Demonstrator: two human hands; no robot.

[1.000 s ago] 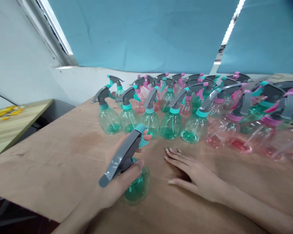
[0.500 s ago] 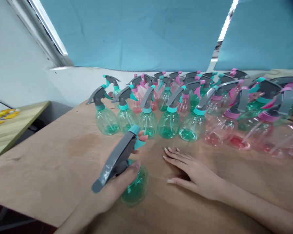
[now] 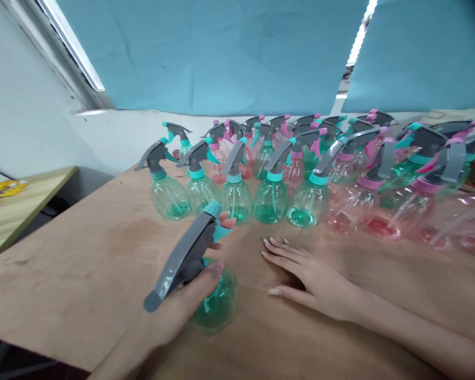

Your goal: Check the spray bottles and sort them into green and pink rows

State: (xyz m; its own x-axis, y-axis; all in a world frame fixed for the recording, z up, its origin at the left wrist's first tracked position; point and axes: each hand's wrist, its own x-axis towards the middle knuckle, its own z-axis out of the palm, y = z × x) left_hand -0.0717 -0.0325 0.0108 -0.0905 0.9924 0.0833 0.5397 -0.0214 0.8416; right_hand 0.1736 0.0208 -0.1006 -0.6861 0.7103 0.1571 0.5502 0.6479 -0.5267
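My left hand point(image 3: 178, 306) is wrapped round the neck of a green spray bottle point(image 3: 216, 303) with a grey trigger head point(image 3: 182, 261) and teal nozzle. The bottle stands on the wooden table point(image 3: 83, 264), tilted slightly toward me. My right hand point(image 3: 309, 277) lies flat on the table just right of the bottle, fingers stretched out, holding nothing. Behind both hands stands a front row of green spray bottles point(image 3: 271, 198).
Several more green and pink spray bottles point(image 3: 376, 206) crowd the back and right of the table. A lower bench point(image 3: 16, 203) with yellow parts point(image 3: 2, 190) stands at the left. Blue blinds point(image 3: 221, 53) and a white sill lie behind.
The view has drifted slightly, so everything sits a little lower left. My left hand keeps hold of the bottle; my right hand stays flat in place.
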